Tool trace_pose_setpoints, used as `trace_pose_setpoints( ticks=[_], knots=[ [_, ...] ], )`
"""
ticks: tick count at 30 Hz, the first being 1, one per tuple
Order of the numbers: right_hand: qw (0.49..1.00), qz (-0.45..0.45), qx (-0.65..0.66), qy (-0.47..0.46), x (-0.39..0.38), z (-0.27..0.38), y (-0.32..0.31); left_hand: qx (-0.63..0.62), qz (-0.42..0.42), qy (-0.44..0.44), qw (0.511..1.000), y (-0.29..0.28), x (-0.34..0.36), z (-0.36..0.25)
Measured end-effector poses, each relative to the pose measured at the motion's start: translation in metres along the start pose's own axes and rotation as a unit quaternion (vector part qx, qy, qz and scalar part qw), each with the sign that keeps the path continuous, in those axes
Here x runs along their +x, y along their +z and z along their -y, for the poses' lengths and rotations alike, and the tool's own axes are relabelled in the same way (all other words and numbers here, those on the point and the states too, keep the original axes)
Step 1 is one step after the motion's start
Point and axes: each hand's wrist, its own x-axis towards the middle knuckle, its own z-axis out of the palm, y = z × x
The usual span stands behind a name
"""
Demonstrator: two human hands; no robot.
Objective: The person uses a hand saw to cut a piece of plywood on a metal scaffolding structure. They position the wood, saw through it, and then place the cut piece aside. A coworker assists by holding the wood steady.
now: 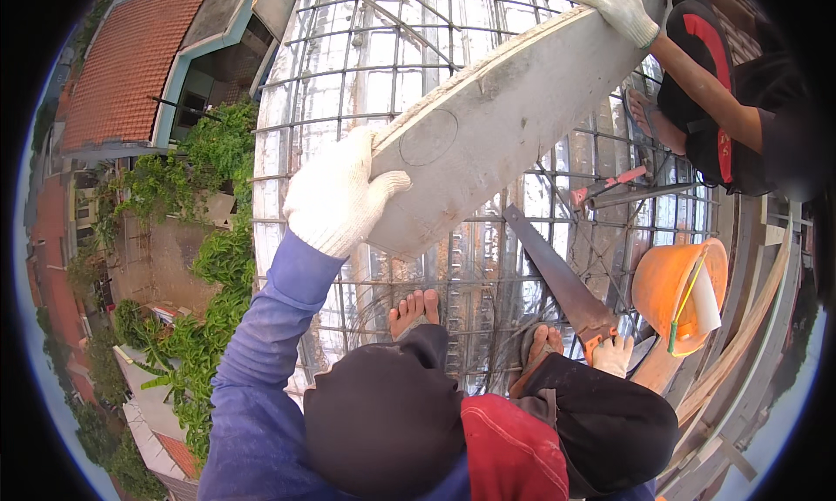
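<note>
My left hand (335, 192), in a white knit glove and blue sleeve, is closed on the near left end of a long grey board (505, 118), held tilted on edge above a steel bar mesh. A pencilled circle marks its face. My right hand (613, 355), gloved and low at the right, grips the orange handle of a hand saw (557, 275), whose long dark blade points up and left over the mesh, below the board. At the far end, a co-worker's gloved hand (623, 13) holds the board's top edge. My bare toes in sandals show on the mesh.
The crouching co-worker (731, 118) is at upper right, beside a red tool (610, 183) and a dark pipe (644, 195). An orange bucket (662, 275) holds a white tube. Wooden planks (740, 336) line the right. Left of the mesh (348, 74) is a drop to trees and tiled roofs.
</note>
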Motion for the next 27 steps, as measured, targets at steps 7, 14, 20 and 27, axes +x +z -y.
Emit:
trace_pose_setpoints(
  ticks=[7,14,20,27],
  knots=[
    [0.972,0.085,0.209,0.058,-0.088,-0.122,0.049,-0.229,0.209,0.070,0.948,-0.034,0.020,0.038],
    [0.890,-0.274,0.322,0.172,-0.177,-0.089,-0.030,-0.355,0.259,0.065,0.896,-0.017,0.023,0.041],
    [0.809,-0.361,0.431,0.171,-0.110,-0.025,-0.138,-0.441,0.246,0.133,0.853,-0.004,0.024,0.069],
    [0.792,-0.449,0.407,0.074,-0.018,0.007,-0.315,-0.486,0.251,-0.011,0.837,-0.015,0.019,0.059]
  ],
)
